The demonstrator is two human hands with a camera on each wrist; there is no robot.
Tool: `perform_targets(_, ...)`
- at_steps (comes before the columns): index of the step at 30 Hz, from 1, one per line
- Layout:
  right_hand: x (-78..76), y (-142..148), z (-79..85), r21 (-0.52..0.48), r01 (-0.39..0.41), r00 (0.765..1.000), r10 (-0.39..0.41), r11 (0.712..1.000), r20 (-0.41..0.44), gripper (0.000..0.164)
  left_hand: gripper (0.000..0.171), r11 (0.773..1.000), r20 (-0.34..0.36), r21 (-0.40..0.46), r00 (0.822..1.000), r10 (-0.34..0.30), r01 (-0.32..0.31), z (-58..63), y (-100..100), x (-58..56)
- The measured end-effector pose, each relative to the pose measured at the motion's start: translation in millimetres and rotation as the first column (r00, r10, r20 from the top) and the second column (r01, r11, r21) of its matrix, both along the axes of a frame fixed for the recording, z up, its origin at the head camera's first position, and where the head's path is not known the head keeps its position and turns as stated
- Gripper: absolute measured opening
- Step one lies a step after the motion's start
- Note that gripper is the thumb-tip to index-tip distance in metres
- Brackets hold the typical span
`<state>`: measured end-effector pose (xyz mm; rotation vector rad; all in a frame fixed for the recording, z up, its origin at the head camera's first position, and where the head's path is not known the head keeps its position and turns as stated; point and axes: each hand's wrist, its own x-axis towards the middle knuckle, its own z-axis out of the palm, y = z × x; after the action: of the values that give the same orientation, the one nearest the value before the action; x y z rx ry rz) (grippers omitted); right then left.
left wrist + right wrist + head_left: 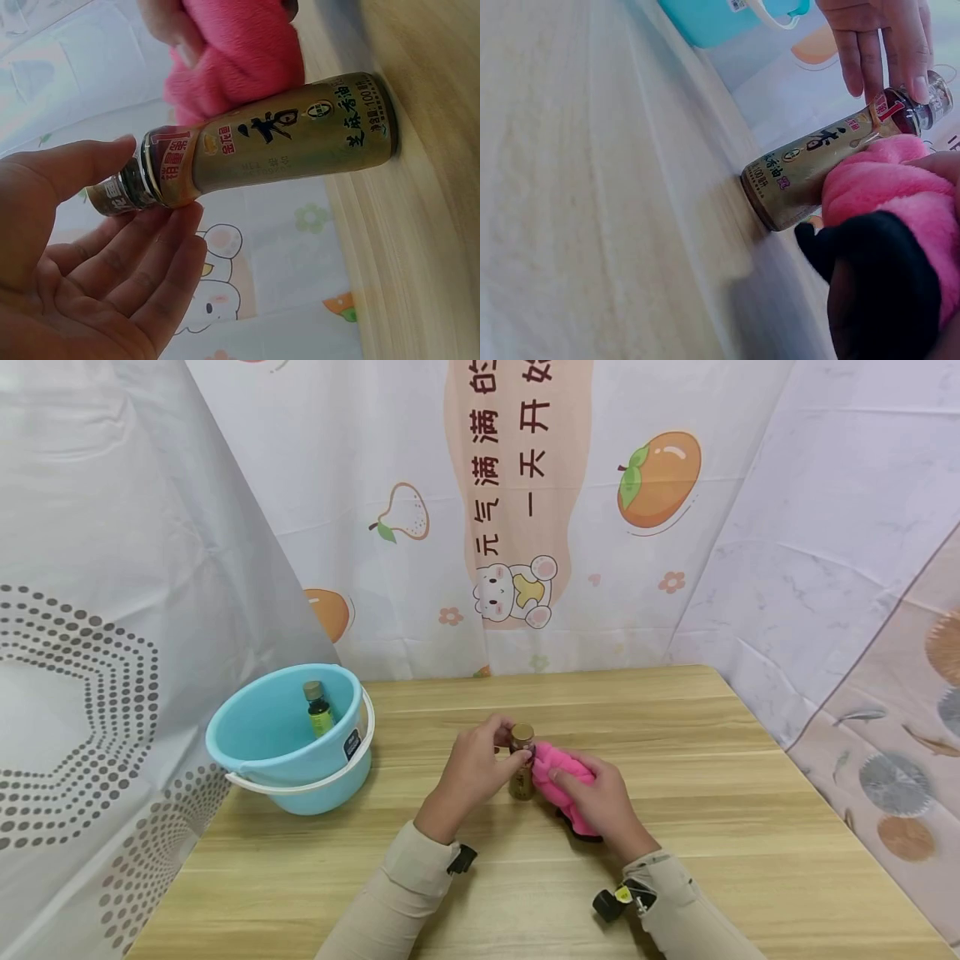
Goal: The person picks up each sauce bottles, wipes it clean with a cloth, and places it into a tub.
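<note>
A small sesame oil bottle (521, 787) with a gold-brown cap stands upright on the table. My left hand (474, 770) pinches its neck, thumb on one side and fingertips on the other, as the left wrist view shows. My right hand (606, 803) grips a fluffy pink cloth (557, 777) with a black part along its lower side. The cloth lies against the side of the bottle; in the right wrist view its black part (889, 277) hangs near the bottle's base. Gold label and dark lettering on the bottle (292, 139) face the left wrist camera.
To the left stands a light blue bucket (311, 795) with its white handle folded down on the near side. Another small bottle (321, 718) with a green-yellow label leans inside it. A printed curtain (420, 635) hangs along the back edge of the wooden table (750, 827).
</note>
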<state>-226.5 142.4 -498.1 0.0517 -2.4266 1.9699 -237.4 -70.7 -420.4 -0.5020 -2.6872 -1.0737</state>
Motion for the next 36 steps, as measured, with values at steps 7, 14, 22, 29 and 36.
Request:
perform_targets(7,0.1,0.8,1.8,-0.143,0.018,1.0,-0.016,0.99,0.02,0.05,0.037,0.999,0.009,0.028,1.0,-0.029,0.029,-1.3,-0.3,0.6)
perform_targets(14,0.8,1.0,6.3,-0.214,0.056,0.998,-0.055,0.975,0.01,0.046,0.038,0.997,0.03,0.049,0.998,-0.056,0.055,-2.3,-1.0,0.0)
perform_targets(22,1.5,0.8,6.3,-0.239,0.055,0.998,-0.057,0.97,-0.003,0.047,0.04,0.997,0.045,0.046,0.997,-0.07,0.068,-0.7,0.6,2.3)
perform_targets(29,2.1,0.0,5.0,-0.203,0.017,1.0,-0.016,0.979,0.006,0.048,0.039,0.997,0.031,0.044,0.997,-0.072,0.07,-0.6,1.4,2.7)
perform_targets(36,1.6,1.0,1.9,-0.151,-0.02,0.999,0.024,0.988,0.025,0.046,0.039,0.997,0.036,0.046,0.997,-0.066,0.064,-0.8,1.9,3.3)
